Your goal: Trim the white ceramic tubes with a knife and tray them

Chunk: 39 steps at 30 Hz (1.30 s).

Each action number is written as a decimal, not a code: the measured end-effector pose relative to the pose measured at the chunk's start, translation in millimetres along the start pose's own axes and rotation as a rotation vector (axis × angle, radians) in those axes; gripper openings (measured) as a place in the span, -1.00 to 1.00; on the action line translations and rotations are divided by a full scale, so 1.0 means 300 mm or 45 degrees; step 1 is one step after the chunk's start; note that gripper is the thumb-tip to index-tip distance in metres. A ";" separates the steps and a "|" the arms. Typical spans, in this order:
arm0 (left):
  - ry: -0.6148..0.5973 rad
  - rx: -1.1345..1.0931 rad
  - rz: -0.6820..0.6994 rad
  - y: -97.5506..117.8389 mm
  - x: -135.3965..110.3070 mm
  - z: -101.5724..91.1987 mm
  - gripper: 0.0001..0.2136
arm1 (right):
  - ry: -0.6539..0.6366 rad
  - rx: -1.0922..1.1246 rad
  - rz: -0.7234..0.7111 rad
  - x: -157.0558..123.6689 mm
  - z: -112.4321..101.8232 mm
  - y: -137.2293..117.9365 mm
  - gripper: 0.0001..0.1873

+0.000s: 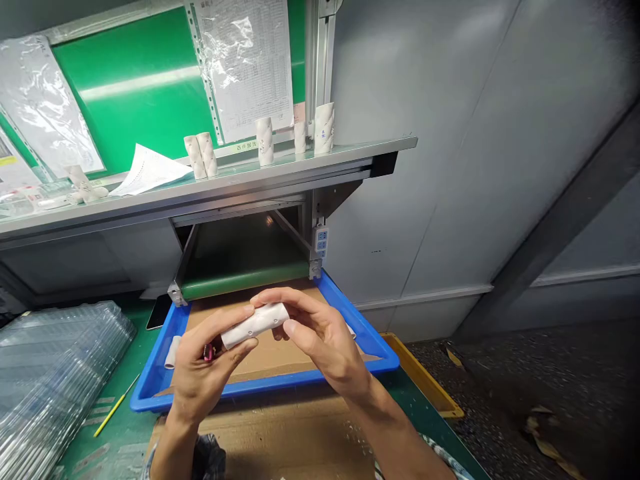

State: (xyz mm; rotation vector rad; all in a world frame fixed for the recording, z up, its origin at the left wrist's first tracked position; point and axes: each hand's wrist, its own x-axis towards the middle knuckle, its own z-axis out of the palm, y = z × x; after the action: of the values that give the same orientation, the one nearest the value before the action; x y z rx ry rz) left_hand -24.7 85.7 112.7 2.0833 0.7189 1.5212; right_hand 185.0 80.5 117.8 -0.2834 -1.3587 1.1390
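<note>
Both hands hold one white cylindrical tube (255,323) over a blue tray (383,353). My left hand (203,370) pinches the tube's left end between thumb and fingers, and something small and pink (208,352) shows in its palm. My right hand (320,337) wraps its fingers round the tube's right end. The tray is lined with brown cardboard (273,360), and another white tube (173,352) lies at its left side.
A stack of clear plastic trays (50,373) sits on the green bench at left, with a yellow stick (116,405) beside it. A metal shelf (300,167) above carries several upright white tubes (264,141) and papers (150,170). A green conveyor roller (245,280) ends behind the tray. A yellow bin (425,380) stands at right.
</note>
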 end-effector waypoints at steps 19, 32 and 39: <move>0.013 0.087 0.063 0.015 -0.001 0.014 -0.56 | 0.091 0.001 -0.036 -0.010 0.006 0.026 -0.76; 0.074 0.119 -0.034 0.017 0.001 0.008 -0.63 | 0.096 -0.109 0.002 -0.008 -0.002 0.012 -0.66; -0.039 0.271 0.017 0.041 0.007 -0.014 -0.70 | 0.061 -0.335 -0.013 -0.005 -0.029 0.003 -0.71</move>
State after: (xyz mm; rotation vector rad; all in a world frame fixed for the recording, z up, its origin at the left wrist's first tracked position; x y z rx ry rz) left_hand -26.5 78.0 123.1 2.2638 0.8911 1.4719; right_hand 192.4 83.3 113.9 -0.4901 -1.4666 0.9384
